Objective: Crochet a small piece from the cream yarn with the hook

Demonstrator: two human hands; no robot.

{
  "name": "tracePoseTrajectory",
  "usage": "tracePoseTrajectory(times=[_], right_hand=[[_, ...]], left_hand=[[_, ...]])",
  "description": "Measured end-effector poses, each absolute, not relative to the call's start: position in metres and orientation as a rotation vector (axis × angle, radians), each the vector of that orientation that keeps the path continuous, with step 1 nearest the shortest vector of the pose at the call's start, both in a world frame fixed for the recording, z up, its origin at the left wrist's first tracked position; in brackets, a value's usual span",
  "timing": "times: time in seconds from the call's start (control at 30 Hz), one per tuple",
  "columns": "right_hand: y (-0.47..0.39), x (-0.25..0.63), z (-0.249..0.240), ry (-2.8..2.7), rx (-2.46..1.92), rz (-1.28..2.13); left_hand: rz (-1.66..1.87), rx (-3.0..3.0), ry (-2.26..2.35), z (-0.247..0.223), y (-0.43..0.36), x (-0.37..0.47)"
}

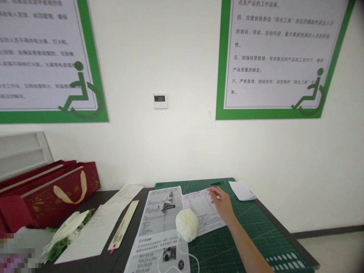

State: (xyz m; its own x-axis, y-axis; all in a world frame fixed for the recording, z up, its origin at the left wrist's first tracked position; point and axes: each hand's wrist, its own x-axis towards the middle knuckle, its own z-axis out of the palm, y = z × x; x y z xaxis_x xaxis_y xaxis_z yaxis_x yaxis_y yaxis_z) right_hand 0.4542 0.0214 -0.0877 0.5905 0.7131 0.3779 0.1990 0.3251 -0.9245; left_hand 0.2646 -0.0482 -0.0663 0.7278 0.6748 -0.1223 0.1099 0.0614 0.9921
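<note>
My right hand is over the upper right part of a printed form sheet, its fingers slightly bent and apart. I see nothing held in it. Whether the fingertips touch the paper, I cannot tell. A ball of cream yarn sits left of the hand, where the form meets a printed instruction sheet with pictures. Its loose strand curls down over the instruction sheet. Beneath the papers lies a green cutting mat. My left hand is out of view.
A black pen and a stack of white paper lie near the mat's far edge. To the left are a bookmark-like strip, handwritten sheets, a white-and-green knitted flower and red gift bags. A wall stands behind.
</note>
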Motion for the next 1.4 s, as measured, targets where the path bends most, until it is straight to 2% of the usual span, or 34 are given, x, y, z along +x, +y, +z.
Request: tracePoseTrajectory(times=[0.13, 0.27, 0.33, 0.43, 0.5, 0.6, 0.7, 0.97, 1.17, 1.4], right_hand=[[-0.010, 0.412, -0.120, -1.211, -1.299, 0.335], [-0.035, 0.398, -0.128, -1.265, -1.374, 0.187], [-0.042, 0.391, -0.123, -1.690, -1.429, 0.056], [-0.043, 0.386, -0.113, -2.109, -1.561, 0.102], [-0.039, 0.390, -0.112, -2.014, -1.647, 0.151], [-0.029, 0.405, -0.124, -1.559, -1.858, 0.236], [-0.020, 0.413, -0.143, -1.556, -1.861, 0.277], [-0.001, 0.395, -0.161, -1.524, -1.829, 0.312], [-0.004, 0.409, -0.150, -1.405, -1.699, 0.455], [-0.003, 0.435, -0.111, -1.362, -1.590, 0.536]], left_hand=[[0.307, 1.502, 0.807, -0.086, -0.019, 0.254], [0.145, 1.582, 0.937, -0.095, 0.011, 0.248], [0.108, 1.671, 0.967, -0.095, 0.019, 0.251], [0.100, 1.875, 0.951, -0.089, 0.024, 0.254], [0.107, 2.030, 0.938, -0.082, 0.028, 0.253], [0.147, 2.240, 1.008, -0.072, 0.042, 0.251], [0.230, 2.405, 1.078, -0.075, 0.056, 0.256], [0.107, 2.625, 1.159, -0.099, 0.066, 0.267], [0.058, 2.684, 1.093, -0.090, 0.085, 0.261], [0.237, 2.650, 1.210, -0.078, 0.137, 0.293]])
